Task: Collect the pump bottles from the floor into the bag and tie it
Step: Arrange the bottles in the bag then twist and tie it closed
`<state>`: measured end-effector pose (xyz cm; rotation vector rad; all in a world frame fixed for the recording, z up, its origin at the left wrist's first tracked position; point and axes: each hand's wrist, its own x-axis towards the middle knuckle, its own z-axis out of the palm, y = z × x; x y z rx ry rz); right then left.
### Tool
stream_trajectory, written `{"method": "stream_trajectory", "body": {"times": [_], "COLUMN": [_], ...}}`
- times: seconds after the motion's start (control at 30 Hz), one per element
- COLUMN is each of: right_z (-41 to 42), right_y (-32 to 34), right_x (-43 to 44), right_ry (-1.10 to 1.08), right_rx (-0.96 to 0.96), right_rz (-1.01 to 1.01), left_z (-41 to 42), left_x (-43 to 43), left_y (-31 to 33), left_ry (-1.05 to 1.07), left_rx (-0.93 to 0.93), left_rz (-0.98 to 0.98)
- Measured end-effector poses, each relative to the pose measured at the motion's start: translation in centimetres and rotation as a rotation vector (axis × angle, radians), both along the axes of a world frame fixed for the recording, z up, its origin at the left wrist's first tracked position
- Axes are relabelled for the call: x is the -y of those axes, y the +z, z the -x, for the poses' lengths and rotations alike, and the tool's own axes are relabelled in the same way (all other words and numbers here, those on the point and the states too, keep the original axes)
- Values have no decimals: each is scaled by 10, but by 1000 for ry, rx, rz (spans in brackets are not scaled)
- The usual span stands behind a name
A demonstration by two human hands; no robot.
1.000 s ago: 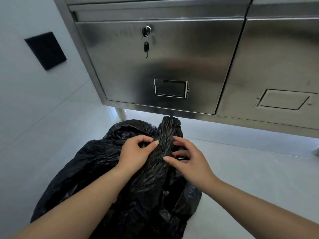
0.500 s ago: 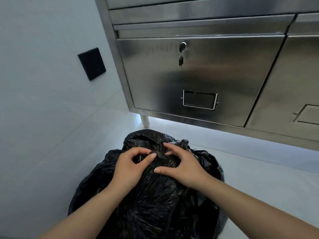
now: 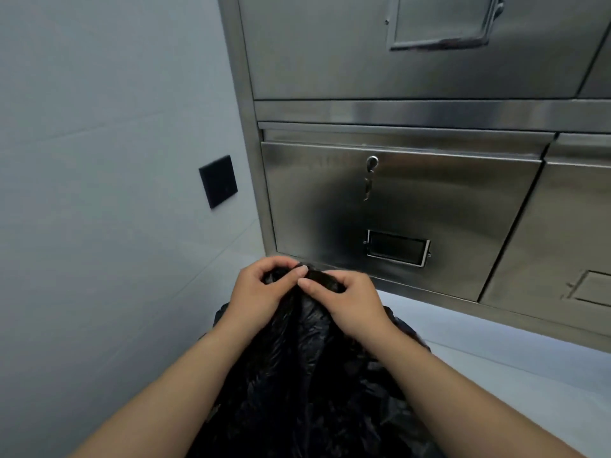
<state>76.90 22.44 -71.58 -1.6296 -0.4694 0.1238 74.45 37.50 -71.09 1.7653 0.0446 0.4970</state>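
Note:
A black plastic bag (image 3: pixel 307 385) stands on the floor in front of me, its top gathered into a bunched neck. My left hand (image 3: pixel 261 289) grips the left side of that neck, fingers curled over it. My right hand (image 3: pixel 347 299) pinches the neck from the right, thumb and fingers closed on the plastic. Both hands meet at the top of the bag. No pump bottles are visible; the bag's inside is hidden.
A stainless steel cabinet (image 3: pixel 413 206) with drawers stands right behind the bag; a key hangs in its lock (image 3: pixel 372 163). A pale wall with a black square plate (image 3: pixel 218 181) is on the left. Pale floor (image 3: pixel 515 368) stretches to the right.
The loose upright tail of the bag has been pulled down and gathered. Both hands have closed tighter on the neck and risen with it, and my view has tilted upward.

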Motion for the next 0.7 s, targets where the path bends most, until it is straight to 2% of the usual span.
{"method": "stream_trajectory", "body": {"times": [0.2,0.37,0.53,0.63,0.7], "right_z": [-8,-2,14,13,8], "right_y": [22,29,32,41,41], "right_x": [43,68,80,96,106], "right_ry": [-207,-122,43,-2,-76], "right_rx": [28,-33,-19,30,32], "right_rz": [-230,-474,-511,-513,-541], "left_z": [-5,3,4,7,7], "left_x": [49,94,111,117,126], "left_y": [29,13,4,-1,-3], "left_ry": [-142,-246,-424,-467,-413], "left_rx": [-25,-63,-115,-124,-76], "left_rz": [41,-94,-86,-93,-108]}}
